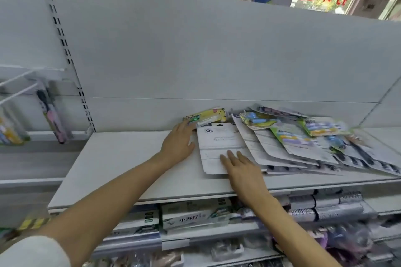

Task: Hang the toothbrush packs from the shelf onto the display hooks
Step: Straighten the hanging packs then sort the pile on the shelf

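A heap of toothbrush packs (303, 138) lies on the white shelf (121, 162), most of them face down. The nearest one is a white-backed pack (219, 143) at the heap's left end. My left hand (179, 141) lies flat on the shelf against that pack's left edge, fingertips near a yellow pack (208, 116) at the back wall. My right hand (240, 169) rests palm down on the white-backed pack's lower right corner, fingers spread. White wire display hooks (26, 80) jut out at the far left, with a pink and black toothbrush pack (53, 115) hanging there.
A slotted upright (63, 43) separates the hook bay from the grey back panel (217, 54). Boxed toothpaste (195, 217) and dark rolls (325, 204) fill the shelf below. More hanging packs (10, 130) show at the left edge.
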Motion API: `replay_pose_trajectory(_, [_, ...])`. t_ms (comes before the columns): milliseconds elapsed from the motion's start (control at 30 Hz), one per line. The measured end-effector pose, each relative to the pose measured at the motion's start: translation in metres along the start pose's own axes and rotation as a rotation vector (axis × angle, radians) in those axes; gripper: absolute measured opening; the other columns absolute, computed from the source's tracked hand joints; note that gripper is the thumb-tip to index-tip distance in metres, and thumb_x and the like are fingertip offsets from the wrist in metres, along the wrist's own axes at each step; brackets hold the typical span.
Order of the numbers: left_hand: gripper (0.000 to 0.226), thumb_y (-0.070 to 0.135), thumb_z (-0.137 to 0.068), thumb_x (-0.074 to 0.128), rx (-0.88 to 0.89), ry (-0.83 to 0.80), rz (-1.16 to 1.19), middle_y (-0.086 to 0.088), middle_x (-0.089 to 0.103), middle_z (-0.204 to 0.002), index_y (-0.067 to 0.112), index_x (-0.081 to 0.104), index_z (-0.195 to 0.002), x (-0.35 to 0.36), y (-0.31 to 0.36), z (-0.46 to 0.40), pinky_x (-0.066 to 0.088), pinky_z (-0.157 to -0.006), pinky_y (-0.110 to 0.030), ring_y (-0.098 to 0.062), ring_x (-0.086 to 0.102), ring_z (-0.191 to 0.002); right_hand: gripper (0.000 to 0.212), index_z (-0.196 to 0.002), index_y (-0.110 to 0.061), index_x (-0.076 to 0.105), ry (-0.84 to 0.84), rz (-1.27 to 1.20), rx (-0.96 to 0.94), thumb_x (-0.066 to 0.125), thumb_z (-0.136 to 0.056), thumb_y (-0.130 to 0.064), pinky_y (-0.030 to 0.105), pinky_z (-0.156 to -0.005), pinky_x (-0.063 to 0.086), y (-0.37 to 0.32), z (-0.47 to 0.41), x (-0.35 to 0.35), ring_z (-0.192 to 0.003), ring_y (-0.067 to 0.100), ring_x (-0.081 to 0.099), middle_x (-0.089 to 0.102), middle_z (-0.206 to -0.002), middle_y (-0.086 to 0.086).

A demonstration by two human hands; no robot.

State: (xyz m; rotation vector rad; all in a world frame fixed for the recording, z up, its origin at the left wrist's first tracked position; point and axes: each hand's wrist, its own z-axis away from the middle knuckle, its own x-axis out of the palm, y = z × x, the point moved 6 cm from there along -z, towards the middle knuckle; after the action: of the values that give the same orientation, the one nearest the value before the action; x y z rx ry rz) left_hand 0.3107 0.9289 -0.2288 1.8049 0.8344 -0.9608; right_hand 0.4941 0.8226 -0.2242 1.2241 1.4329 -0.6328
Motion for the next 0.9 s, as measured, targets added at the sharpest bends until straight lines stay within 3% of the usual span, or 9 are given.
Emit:
replay_pose_trajectory(67, [0.068, 0.023, -0.090, 0.061, 0.012, -0.009, -0.116, -0.008, 0.033, -0.156, 0.017, 0.032, -0.151, 0.006, -0.002, -0.012, 0.043, -0.106, -0.042, -0.030, 0.036, -0.138, 0.055, -0.116, -0.009, 0.072, 0.028, 0.035, -0.037, 0.043, -0.070, -0.003, 0.042, -0.067, 0.061, 0.002, 0.001, 0.003, -0.091, 0.042, 0.073, 0.072, -0.112, 0.020])
replay_pose_trajectory(267, [0.051, 0.020, -0.092, 0.061, -0.068, 0.105, -0.184, -0.010, 0.047, -0.131, 0.016, 0.047, -0.141, 0.000, -0.007, -0.028, 0.050, -0.086, -0.041, -0.032, 0.046, -0.117, 0.067, -0.123, -0.012, 0.069, 0.193, 0.039, -0.055, 0.030, -0.070, 0.000, 0.045, -0.074, 0.061, 0.007, 0.012, -0.006, -0.094, 0.042, 0.072, 0.071, -0.117, 0.019])
replay_pose_trajectory(333, [0.043, 0.021, -0.093, 0.059, -0.091, 0.089, -0.129, -0.010, 0.045, -0.126, 0.016, 0.051, -0.135, -0.007, -0.009, -0.028, 0.052, -0.083, -0.042, -0.030, 0.043, -0.115, 0.064, -0.126, -0.015, 0.068, 0.254, -0.002, -0.028, 0.044, -0.071, 0.008, 0.041, -0.071, 0.061, 0.009, 0.014, -0.015, -0.097, 0.039, 0.072, 0.071, -0.120, 0.015])
replay_pose_trajectory(400, [0.035, 0.023, -0.094, 0.060, -0.102, 0.129, -0.017, -0.009, 0.046, -0.121, 0.014, 0.056, -0.127, -0.020, -0.010, -0.026, 0.050, -0.084, -0.041, -0.028, 0.045, -0.111, 0.071, -0.131, -0.018, 0.064, 0.297, -0.106, 0.034, 0.065, -0.066, 0.011, 0.037, -0.061, 0.060, 0.012, 0.017, -0.023, -0.103, 0.034, 0.072, 0.070, -0.125, 0.010])
replay_pose_trajectory(500, [0.021, 0.025, -0.097, 0.057, -0.155, 0.180, 0.212, -0.007, 0.048, -0.112, 0.009, 0.054, -0.110, -0.040, -0.014, -0.013, 0.043, -0.080, -0.037, -0.026, 0.049, -0.101, 0.071, -0.136, -0.021, 0.059, 0.370, -0.335, 0.108, 0.065, -0.073, 0.011, 0.031, -0.055, 0.057, 0.012, 0.018, -0.036, -0.096, 0.027, 0.074, 0.071, -0.122, 0.007])
replay_pose_trajectory(600, [0.018, 0.029, -0.101, 0.048, -0.327, 0.114, 0.522, -0.004, 0.057, -0.105, 0.013, 0.046, -0.107, -0.050, -0.024, 0.007, 0.042, -0.077, -0.035, -0.023, 0.057, -0.094, 0.055, -0.139, -0.028, 0.057, 0.438, -0.677, 0.235, 0.065, -0.092, -0.002, 0.009, -0.052, 0.036, 0.007, 0.014, -0.060, -0.057, -0.004, 0.057, 0.068, -0.078, -0.004])
replay_pose_trajectory(667, [0.025, 0.027, -0.103, 0.045, -0.428, 0.047, 0.823, -0.009, 0.066, -0.112, 0.009, 0.046, -0.120, -0.050, -0.031, 0.019, 0.047, -0.081, -0.036, -0.027, 0.065, -0.095, 0.041, -0.135, -0.035, 0.058, 0.502, -0.864, 0.281, 0.057, -0.099, -0.016, 0.013, -0.051, 0.038, 0.001, 0.011, -0.071, -0.050, 0.000, 0.052, 0.060, -0.064, -0.008])
replay_pose_trajectory(767, [0.026, 0.024, -0.102, 0.050, -0.515, -0.043, 1.182, -0.011, 0.068, -0.117, 0.010, 0.048, -0.124, -0.055, -0.031, 0.042, 0.055, -0.080, -0.035, -0.033, 0.070, -0.093, 0.015, -0.107, -0.038, 0.065, 0.507, -1.162, 0.340, 0.052, -0.100, -0.043, 0.049, -0.058, 0.053, -0.015, 0.003, -0.081, -0.064, 0.026, 0.063, 0.068, -0.071, 0.005])
replay_pose_trajectory(900, [0.035, 0.030, -0.093, 0.065, -0.462, -0.084, 1.347, -0.008, 0.070, -0.119, 0.013, 0.058, -0.123, -0.073, -0.028, 0.075, 0.057, -0.091, -0.045, -0.037, 0.072, -0.099, 0.021, -0.110, -0.024, 0.067, 0.516, -1.483, 0.362, 0.053, -0.100, -0.036, 0.038, -0.085, 0.058, -0.054, -0.009, -0.101, -0.105, 0.016, 0.069, 0.074, -0.108, -0.003])
